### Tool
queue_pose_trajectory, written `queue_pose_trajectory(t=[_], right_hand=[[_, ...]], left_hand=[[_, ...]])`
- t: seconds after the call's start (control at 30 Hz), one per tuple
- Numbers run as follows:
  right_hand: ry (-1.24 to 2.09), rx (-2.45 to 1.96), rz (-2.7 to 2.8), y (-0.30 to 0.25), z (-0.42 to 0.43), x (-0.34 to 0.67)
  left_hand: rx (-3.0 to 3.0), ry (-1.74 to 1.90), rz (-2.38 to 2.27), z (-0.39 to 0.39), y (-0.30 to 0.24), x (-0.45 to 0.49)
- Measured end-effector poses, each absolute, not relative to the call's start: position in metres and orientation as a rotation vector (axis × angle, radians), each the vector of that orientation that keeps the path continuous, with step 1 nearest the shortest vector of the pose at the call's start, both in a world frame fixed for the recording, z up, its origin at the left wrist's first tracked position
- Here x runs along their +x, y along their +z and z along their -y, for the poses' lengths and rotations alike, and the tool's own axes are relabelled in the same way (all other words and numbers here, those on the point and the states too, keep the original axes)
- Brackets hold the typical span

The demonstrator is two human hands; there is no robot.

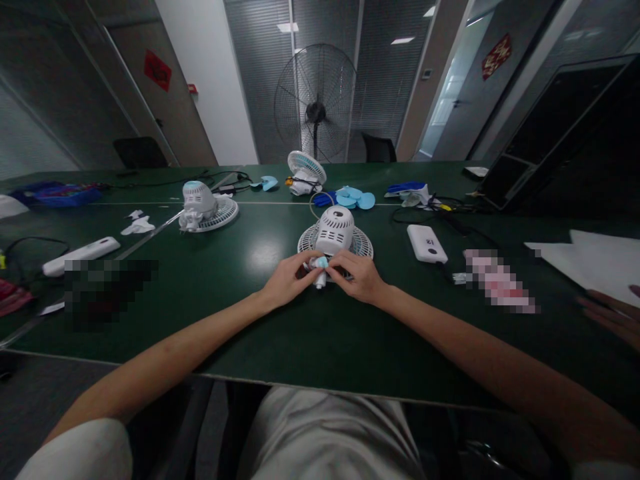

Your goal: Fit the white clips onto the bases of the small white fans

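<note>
A small white desk fan lies on its round grille point(364, 245) in front of me, its slotted motor housing point(335, 230) facing up. At its near side, a white stem point(321, 281) with a small light-blue piece point(323, 263) points towards me. My left hand point(289, 281) is closed around the stem's left side, thumb and fingers pinching it. From the right, my right hand point(359, 279) pinches at the light-blue piece, thumb and forefinger together. My fingertips hide much of this joint, so its exact shape cannot be made out.
Another fan point(200, 208) lies to the left, and a third fan point(305, 175) stands at the back. Light-blue fan blades point(355, 198) lie behind mine. A white power bank point(427, 244) is at right. Another person's hand point(613, 317) rests near papers point(607, 263) at far right.
</note>
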State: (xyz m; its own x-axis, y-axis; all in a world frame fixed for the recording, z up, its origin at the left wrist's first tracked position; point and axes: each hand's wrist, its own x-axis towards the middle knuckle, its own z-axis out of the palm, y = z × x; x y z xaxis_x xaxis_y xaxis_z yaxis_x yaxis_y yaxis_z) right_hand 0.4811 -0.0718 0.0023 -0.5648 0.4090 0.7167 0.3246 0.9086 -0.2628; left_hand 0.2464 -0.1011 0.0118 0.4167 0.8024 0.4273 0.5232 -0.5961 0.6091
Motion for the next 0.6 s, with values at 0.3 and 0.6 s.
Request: queue_pose_trajectory(t=[0.3,0.6], right_hand=[[0.162,-0.487,2.177,0.002,0.070,0.483],[0.109,-0.700,2.068,0.004,0.078,0.467]], left_hand=[[2.280,0.996,-1.160,0.101,0.012,0.244],[2.298,0.991,-1.138,0.100,0.012,0.244]])
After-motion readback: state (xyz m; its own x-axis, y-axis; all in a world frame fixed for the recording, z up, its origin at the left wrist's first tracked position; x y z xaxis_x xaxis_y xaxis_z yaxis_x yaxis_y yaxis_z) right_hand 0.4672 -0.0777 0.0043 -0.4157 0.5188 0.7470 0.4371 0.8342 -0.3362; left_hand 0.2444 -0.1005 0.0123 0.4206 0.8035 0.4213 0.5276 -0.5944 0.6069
